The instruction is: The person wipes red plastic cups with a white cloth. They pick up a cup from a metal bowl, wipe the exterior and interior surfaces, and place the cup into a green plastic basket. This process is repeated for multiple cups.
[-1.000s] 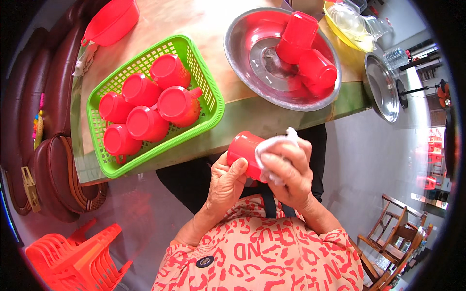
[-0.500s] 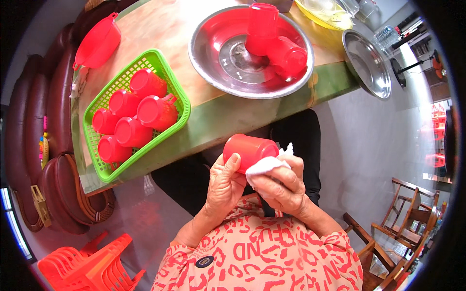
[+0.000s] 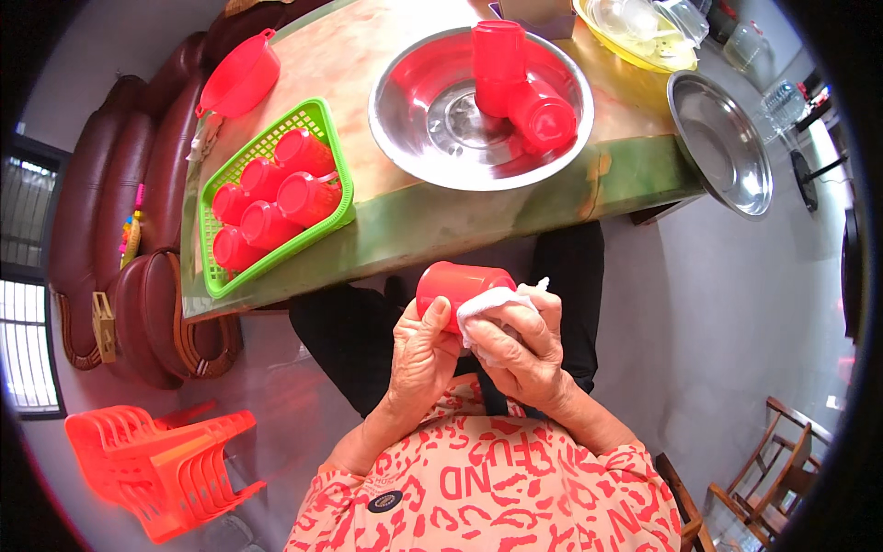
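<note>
Above my lap, just off the near table edge, a red plastic mug (image 3: 451, 279) lies tilted on its side. My left hand (image 3: 423, 357) is wrapped around its left end, thumb on top. Folded in my right hand (image 3: 526, 348) is a white cloth (image 3: 485, 307), pressed against the mug's right end and hiding part of it. On the table, a green basket (image 3: 346, 198) holds several red mugs (image 3: 303, 198). A wide metal basin (image 3: 418, 152) has a stacked pair of red mugs (image 3: 499, 69) upright in it and another red mug (image 3: 543, 115) leaning beside them.
A red colander (image 3: 241, 78) sits at the table's far left. Toward the right are a yellow basket (image 3: 635, 57) with clear containers and a metal tray (image 3: 722, 143) overhanging the table edge. Red plastic stools (image 3: 161, 460), a maroon sofa (image 3: 101, 212) and wooden chairs (image 3: 773, 478) surround me.
My view has shifted, so the table and room sit differently in it. The cloth has moved slightly left along the mug. Both hands keep their hold.
</note>
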